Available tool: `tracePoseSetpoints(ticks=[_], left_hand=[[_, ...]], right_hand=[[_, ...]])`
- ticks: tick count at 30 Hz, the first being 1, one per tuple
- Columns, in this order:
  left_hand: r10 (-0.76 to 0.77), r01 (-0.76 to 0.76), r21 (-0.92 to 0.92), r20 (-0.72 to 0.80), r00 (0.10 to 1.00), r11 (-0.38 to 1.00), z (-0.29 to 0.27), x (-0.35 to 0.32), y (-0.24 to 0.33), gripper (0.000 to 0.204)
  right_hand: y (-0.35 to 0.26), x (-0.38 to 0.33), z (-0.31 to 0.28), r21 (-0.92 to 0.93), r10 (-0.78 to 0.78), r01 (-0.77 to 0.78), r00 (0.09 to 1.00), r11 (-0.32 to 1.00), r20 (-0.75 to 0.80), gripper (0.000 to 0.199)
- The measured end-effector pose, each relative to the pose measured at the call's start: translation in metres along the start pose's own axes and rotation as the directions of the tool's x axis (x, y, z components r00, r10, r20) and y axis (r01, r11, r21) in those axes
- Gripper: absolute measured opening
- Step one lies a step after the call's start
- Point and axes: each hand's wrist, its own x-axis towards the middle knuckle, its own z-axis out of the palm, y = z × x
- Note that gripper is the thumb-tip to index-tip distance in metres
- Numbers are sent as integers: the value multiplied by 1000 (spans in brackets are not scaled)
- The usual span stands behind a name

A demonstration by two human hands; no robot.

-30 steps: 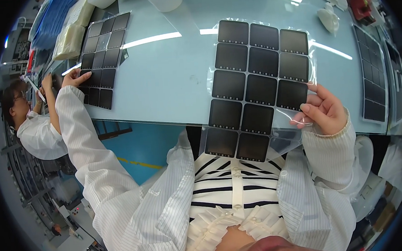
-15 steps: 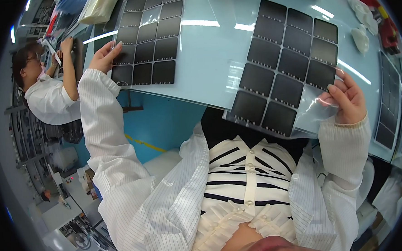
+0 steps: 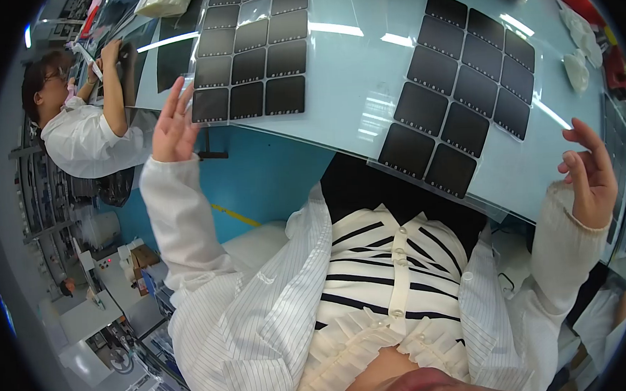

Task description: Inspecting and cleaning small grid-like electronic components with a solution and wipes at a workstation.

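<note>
Two sheets of dark, rounded square pieces lie on the glass-topped table. The left sheet (image 3: pixel 250 62) has a transparent film and one paler square near its far end. Beside its near left corner, my left hand (image 3: pixel 175 126) is raised with fingers stretched, holding nothing. The right sheet (image 3: pixel 456 85) lies at a slant, its near end by the table edge. My right hand (image 3: pixel 589 170) is in the air to the right of that sheet, apart from it, with loosely bent fingers spread and nothing in them.
The glass table (image 3: pixel 349 73) has its near edge before my body. A white crumpled item (image 3: pixel 576 70) and red objects (image 3: pixel 616 68) stand at the far right. A co-worker (image 3: pixel 86 126) sits at the left, and a pale bundle (image 3: pixel 163 2) lies at the back left.
Both hands have let go of the sheets. My right hand has moved right, away from the right sheet's clear corner; my left hand has opened beside the left sheet. The view has shifted slightly.
</note>
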Motion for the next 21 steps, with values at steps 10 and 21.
tracePoseSetpoints(ticks=[10,21], left_hand=[[-20,3,-34,-500,866,999,91,-17,-31,41],[478,-416,668,101,872,617,150,-26,15,10]], right_hand=[[-115,41,80,71,-724,764,571,641,386,39],[-147,41,197,325,-881,822,402,468,251,51]])
